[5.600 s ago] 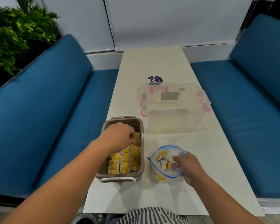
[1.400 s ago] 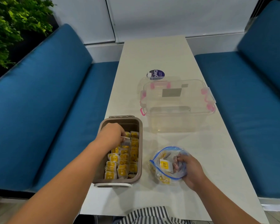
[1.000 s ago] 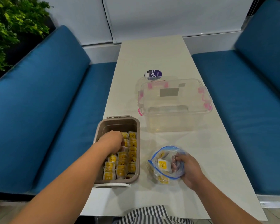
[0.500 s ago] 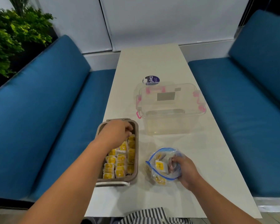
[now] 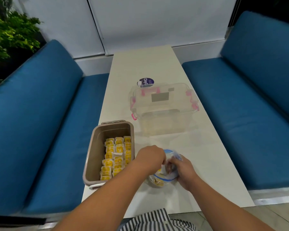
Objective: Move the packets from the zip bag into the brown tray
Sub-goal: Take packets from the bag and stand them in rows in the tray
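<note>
My left hand (image 5: 149, 160) covers the mouth of the clear zip bag with a blue seal (image 5: 165, 178), so my fingertips are hidden and I cannot tell whether they pinch anything. My right hand (image 5: 184, 172), gripping the bag, hides its right side. The print on the small yellow packets (image 5: 117, 157) is too small to read. My left forearm hides the near right corner of the brown plastic tray (image 5: 97, 147). The round purple label (image 5: 146, 82) is partly hidden behind the clear plastic box with pink clasps (image 5: 163, 105). The frame's edge cuts off the green plant (image 5: 10, 39).
</note>
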Tool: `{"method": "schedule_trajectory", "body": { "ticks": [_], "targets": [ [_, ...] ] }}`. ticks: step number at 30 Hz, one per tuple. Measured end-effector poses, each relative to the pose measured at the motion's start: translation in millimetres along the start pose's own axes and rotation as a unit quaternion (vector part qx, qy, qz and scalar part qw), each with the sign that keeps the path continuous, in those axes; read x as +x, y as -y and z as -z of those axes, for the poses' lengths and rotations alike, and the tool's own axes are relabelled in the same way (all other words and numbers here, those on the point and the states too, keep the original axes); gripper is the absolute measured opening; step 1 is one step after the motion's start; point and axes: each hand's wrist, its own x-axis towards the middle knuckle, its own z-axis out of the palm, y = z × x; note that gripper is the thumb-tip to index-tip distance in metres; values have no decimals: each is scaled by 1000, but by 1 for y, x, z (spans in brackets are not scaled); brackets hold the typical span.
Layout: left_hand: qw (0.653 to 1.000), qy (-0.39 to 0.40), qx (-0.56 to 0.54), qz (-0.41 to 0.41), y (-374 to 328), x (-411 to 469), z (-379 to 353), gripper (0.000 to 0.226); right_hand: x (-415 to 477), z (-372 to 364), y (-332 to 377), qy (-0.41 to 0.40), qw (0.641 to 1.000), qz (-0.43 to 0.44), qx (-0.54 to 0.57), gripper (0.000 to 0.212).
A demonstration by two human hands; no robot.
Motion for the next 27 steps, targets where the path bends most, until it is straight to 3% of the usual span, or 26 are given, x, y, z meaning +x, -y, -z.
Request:
{"method": "schedule_trajectory", "body": {
  "ticks": [3,8,11,18,22,27],
  "targets": [
    [998,10,50,24,-2,4,-7,23,0,1,-2,-20,1000,-1,-7,32],
    [994,12,99,40,-11,4,-15,27,-5,-2,0,-27,999,9,-38,17],
    [994,20,96,44,-13,5,-19,30,-6,-3,1,-40,997,5,-60,23],
    [997,10,12,71,-6,5,-17,26,-9,-3,5,-38,998,-12,-43,15],
    [996,10,-53,67,-4,5,-12,29,-7,-2,4,-43,999,-20,-26,38],
    [986,-29,-153,51,0,-1,8,21,-4,-2,4,-47,998,-27,-21,29]
  ]
}}
